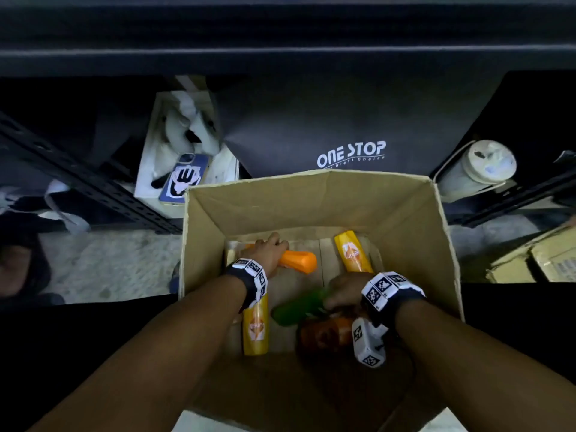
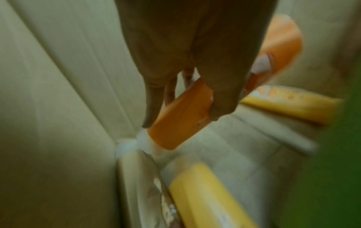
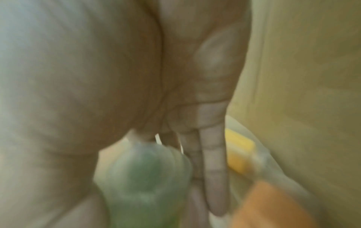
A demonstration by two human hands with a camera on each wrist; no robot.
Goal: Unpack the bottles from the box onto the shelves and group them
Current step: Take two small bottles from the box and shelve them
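Currently the left hand [image 1: 270, 248] clamps its fingers [image 2: 154, 98] around the orange bottle [image 1: 297, 261]; the right hand [image 1: 344, 289] grips the green bottle [image 1: 300, 307]. Both are probably light, stiff, slick plastic: grasp mid-body.

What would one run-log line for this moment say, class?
stage: picking from box | left hand: grips orange bottle | right hand: on green bottle, grip unclear | yellow bottles: lying in box

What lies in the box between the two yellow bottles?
In the head view, an orange bottle held by the left hand, a green bottle under the right hand, and bare cardboard floor of the box.
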